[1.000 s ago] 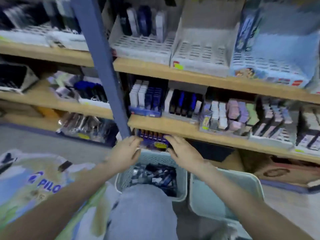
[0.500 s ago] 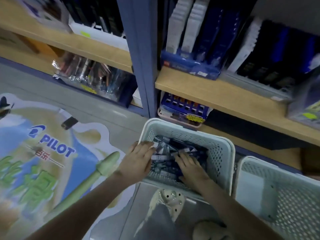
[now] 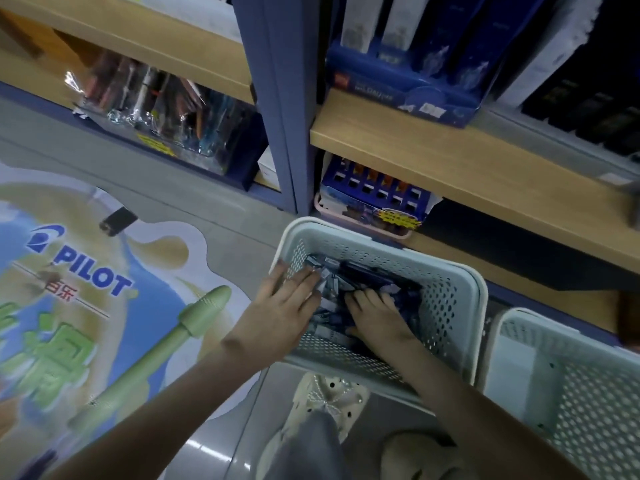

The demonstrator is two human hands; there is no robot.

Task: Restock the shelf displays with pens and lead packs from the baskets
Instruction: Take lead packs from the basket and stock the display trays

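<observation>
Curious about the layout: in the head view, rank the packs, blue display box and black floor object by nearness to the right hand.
1. packs, under the right hand, in the basket.
2. blue display box, bottom shelf, just behind.
3. black object, floor, far left.

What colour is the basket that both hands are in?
The basket is pale grey-green with perforated walls, seen in the head view.

A Pilot floor decal (image 3: 86,299) showing a green pen covers the floor's left side; a small black object (image 3: 117,221) lies at the decal's upper edge.
</observation>
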